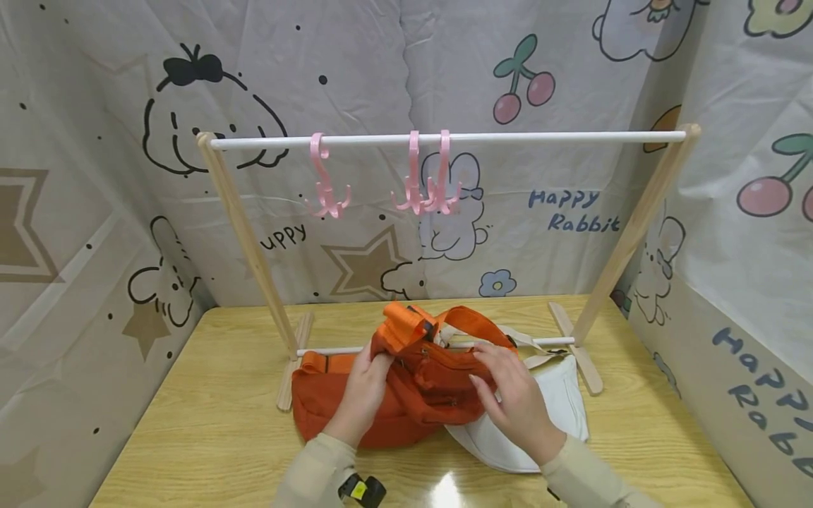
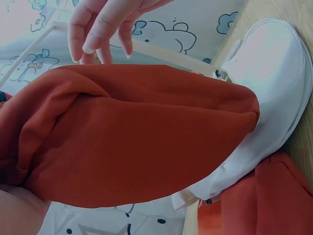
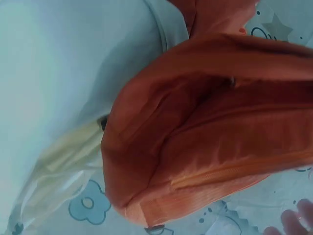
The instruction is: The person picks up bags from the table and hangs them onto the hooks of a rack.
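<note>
An orange-red waist bag with a bright orange strap is held up by its left end, gripped by my left hand. By the bag's right side is my right hand, its fingers loosely bent; in the left wrist view the fingers of that right hand hang over the bag's upper edge, gripping nothing. The right wrist view shows a deep fold or opening in the bag. Below it lie a second orange-red bag and a white bag with a cream strap.
Behind the bags stands a rack with wooden legs and a white top bar. Three pink hooks hang from the bar, one left hook apart from two near the middle. Printed cloth encloses the wooden table.
</note>
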`<state>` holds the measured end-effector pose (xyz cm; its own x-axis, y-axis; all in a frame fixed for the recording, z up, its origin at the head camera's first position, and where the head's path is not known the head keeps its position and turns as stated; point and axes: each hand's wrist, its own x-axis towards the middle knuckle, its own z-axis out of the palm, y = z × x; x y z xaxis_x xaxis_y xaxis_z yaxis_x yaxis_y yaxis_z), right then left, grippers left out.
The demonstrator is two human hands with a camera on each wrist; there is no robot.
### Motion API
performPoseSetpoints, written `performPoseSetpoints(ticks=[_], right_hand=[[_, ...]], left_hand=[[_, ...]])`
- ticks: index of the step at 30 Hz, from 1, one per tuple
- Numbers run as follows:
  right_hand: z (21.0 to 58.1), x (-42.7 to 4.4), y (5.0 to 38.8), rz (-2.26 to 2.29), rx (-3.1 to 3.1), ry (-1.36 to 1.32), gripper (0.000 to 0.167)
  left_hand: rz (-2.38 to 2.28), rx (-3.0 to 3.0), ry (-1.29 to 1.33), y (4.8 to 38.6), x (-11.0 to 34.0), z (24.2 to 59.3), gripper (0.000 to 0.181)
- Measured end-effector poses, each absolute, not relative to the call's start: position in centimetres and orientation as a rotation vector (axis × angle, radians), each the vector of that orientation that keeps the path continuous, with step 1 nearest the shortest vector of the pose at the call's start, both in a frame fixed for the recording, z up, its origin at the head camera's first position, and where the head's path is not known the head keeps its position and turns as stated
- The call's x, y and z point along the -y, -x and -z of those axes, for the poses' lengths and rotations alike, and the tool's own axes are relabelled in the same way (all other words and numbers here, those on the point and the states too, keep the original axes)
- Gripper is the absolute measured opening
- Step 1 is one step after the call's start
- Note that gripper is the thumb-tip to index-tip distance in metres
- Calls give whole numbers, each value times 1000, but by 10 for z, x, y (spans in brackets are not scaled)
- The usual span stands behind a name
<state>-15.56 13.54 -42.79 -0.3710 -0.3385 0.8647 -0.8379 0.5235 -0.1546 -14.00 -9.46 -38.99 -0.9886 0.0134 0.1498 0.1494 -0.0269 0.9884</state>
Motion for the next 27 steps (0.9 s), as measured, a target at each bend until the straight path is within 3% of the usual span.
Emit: performPoseSetpoints(ticks=[8, 12, 17, 27], right_hand=[[422, -146, 170, -710, 2099, -870, 54], [421, -152, 178, -699, 2175, -835, 49], [418, -156, 184, -681, 2333, -761, 68], [410, -158, 196, -816, 2653, -653, 76]], left_hand=[[2171, 2107, 245, 138, 102, 385, 35], [2152, 2099, 263, 136, 104, 383, 31], [2126, 2096, 268, 135, 106, 380, 25], [2140, 2056, 331, 134, 109, 380, 21]])
